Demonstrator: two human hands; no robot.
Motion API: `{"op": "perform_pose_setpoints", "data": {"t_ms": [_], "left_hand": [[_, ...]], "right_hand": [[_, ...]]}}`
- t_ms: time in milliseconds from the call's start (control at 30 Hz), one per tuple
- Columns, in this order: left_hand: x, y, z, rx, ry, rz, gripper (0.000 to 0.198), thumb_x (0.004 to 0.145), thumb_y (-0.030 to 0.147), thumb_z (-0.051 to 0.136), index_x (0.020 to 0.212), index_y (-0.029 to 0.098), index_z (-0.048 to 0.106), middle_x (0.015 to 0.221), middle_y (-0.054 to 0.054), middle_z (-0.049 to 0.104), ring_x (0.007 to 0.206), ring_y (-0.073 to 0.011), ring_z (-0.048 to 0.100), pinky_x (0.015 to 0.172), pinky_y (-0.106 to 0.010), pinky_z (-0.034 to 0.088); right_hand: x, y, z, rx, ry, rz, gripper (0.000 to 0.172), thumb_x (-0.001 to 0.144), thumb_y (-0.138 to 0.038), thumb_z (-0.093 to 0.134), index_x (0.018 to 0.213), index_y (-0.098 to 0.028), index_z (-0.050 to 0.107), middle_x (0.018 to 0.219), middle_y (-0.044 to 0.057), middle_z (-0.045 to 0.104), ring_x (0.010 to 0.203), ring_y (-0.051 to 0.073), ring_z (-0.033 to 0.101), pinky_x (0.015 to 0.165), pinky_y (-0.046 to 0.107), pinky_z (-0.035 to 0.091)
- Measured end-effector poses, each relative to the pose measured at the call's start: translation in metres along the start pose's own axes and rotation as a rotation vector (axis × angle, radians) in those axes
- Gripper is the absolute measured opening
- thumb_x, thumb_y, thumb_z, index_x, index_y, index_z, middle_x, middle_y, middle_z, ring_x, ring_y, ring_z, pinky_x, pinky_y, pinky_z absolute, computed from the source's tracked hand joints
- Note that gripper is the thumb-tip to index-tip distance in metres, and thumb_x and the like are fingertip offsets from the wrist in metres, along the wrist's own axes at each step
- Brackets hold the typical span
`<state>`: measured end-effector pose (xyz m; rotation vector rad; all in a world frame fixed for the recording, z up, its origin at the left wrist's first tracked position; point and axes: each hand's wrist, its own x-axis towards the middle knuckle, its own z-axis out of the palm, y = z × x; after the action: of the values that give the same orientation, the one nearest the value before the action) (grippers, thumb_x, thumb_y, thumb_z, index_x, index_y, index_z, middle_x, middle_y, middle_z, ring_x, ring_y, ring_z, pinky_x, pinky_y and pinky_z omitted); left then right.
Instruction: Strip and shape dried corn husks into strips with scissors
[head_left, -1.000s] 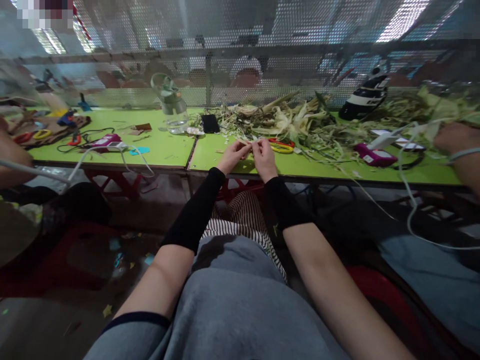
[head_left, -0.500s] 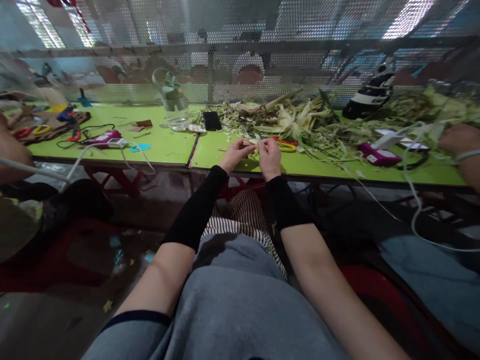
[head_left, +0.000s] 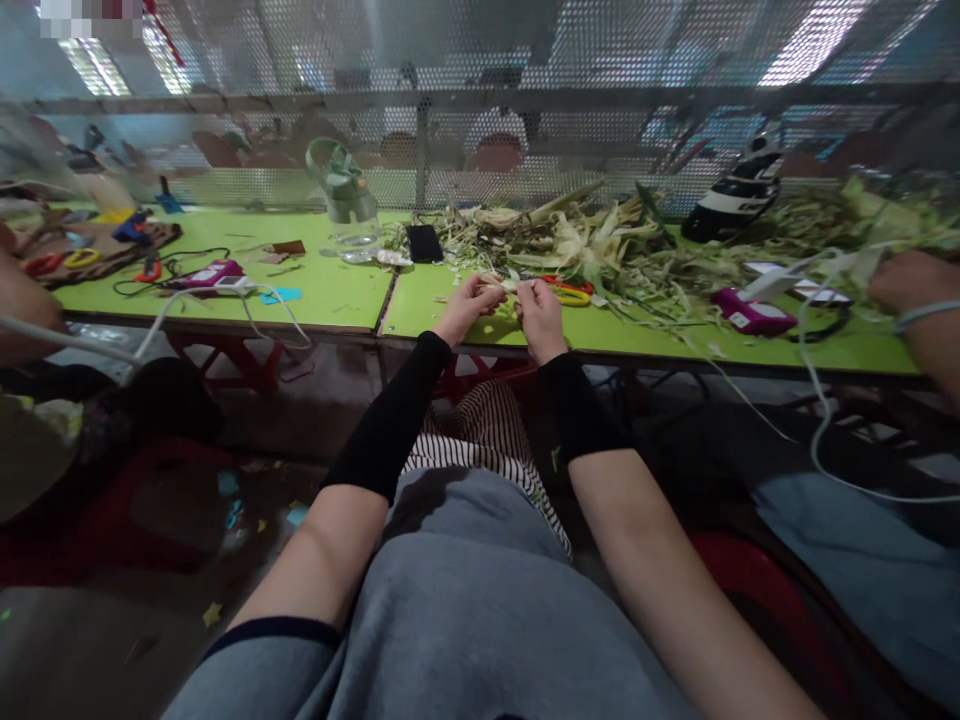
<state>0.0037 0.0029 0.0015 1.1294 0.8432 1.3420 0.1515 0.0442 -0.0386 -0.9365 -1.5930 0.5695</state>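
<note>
A small pale strip of corn husk (head_left: 509, 284) is pinched between my two hands, just above the green table's front part. My left hand (head_left: 471, 308) has its fingers closed on the strip's left end. On the other end, the fingers of my right hand (head_left: 541, 318) are pressed together, partly hiding it. Scissors with red and yellow handles (head_left: 576, 297) lie right beside my right hand. Behind them spreads a loose heap of dry corn husks (head_left: 600, 240), with small scraps scattered around my fingers.
A black phone (head_left: 424, 243) and a clear water bottle (head_left: 354, 222) stand left of the husks. A dark bottle (head_left: 729, 208) rises behind them. Magenta devices (head_left: 752, 314) with white cables sit on both sides. A co-worker's hand (head_left: 911, 280) is at the right. A mesh screen (head_left: 487, 130) backs the table.
My right hand has shifted and turned slightly, opening a small gap from my left hand and showing more of the husk strip. The left hand stays nearly in place.
</note>
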Motion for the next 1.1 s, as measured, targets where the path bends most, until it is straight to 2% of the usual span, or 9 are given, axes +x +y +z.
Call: {"op": "perform_pose_setpoints", "data": {"t_ms": [67, 200, 333, 567, 867, 1100], "left_hand": [[0.000, 0.001, -0.001, 0.017, 0.004, -0.009, 0.017, 0.095, 0.007, 0.066, 0.086, 0.017, 0.056, 0.073, 0.004, 0.063, 0.070, -0.0050, 0.059, 0.069, -0.017, 0.046], [-0.002, 0.003, 0.000, 0.086, -0.020, -0.022, 0.019, 0.094, 0.003, 0.066, 0.082, 0.016, 0.059, 0.069, 0.005, 0.060, 0.062, -0.0043, 0.051, 0.068, -0.018, 0.044], [-0.007, 0.004, 0.003, 0.107, -0.034, -0.015, 0.019, 0.093, 0.002, 0.067, 0.080, 0.015, 0.060, 0.071, 0.005, 0.062, 0.063, -0.0033, 0.052, 0.068, -0.018, 0.043], [-0.010, 0.006, 0.005, 0.147, -0.044, -0.033, 0.025, 0.099, 0.005, 0.061, 0.078, 0.015, 0.054, 0.070, 0.004, 0.062, 0.065, -0.0044, 0.057, 0.069, -0.019, 0.044], [-0.006, 0.001, 0.006, 0.187, -0.063, -0.050, 0.026, 0.097, 0.006, 0.066, 0.077, 0.017, 0.052, 0.072, 0.003, 0.065, 0.069, -0.0070, 0.063, 0.074, -0.021, 0.049], [-0.010, 0.005, 0.008, 0.118, -0.049, -0.046, 0.020, 0.098, 0.006, 0.064, 0.085, 0.016, 0.054, 0.072, 0.004, 0.062, 0.068, -0.0061, 0.059, 0.070, -0.021, 0.046]], "right_hand": [[-0.001, -0.003, 0.001, 0.000, 0.024, 0.023, 0.057, 0.092, -0.084, 0.052, 0.081, -0.028, 0.049, 0.067, -0.003, 0.046, 0.064, 0.018, 0.050, 0.065, 0.036, 0.052], [-0.004, -0.011, 0.001, 0.000, 0.063, 0.037, 0.051, 0.091, -0.078, 0.061, 0.093, -0.027, 0.060, 0.078, -0.001, 0.059, 0.075, 0.020, 0.058, 0.079, 0.041, 0.056], [-0.006, -0.017, 0.001, -0.001, 0.060, 0.026, 0.048, 0.084, -0.072, 0.071, 0.092, -0.025, 0.066, 0.085, 0.001, 0.067, 0.083, 0.020, 0.062, 0.087, 0.042, 0.055], [-0.005, -0.012, 0.000, -0.011, 0.098, 0.031, 0.045, 0.092, -0.069, 0.064, 0.083, -0.026, 0.058, 0.076, -0.002, 0.059, 0.074, 0.017, 0.055, 0.079, 0.037, 0.054], [-0.002, -0.003, 0.000, -0.047, 0.196, 0.037, 0.041, 0.093, -0.065, 0.063, 0.081, -0.027, 0.053, 0.076, -0.003, 0.053, 0.075, 0.017, 0.052, 0.082, 0.037, 0.050], [0.000, -0.005, 0.002, 0.014, 0.117, 0.066, 0.044, 0.091, -0.068, 0.065, 0.083, -0.027, 0.054, 0.075, -0.003, 0.055, 0.073, 0.017, 0.055, 0.073, 0.035, 0.053]]}}
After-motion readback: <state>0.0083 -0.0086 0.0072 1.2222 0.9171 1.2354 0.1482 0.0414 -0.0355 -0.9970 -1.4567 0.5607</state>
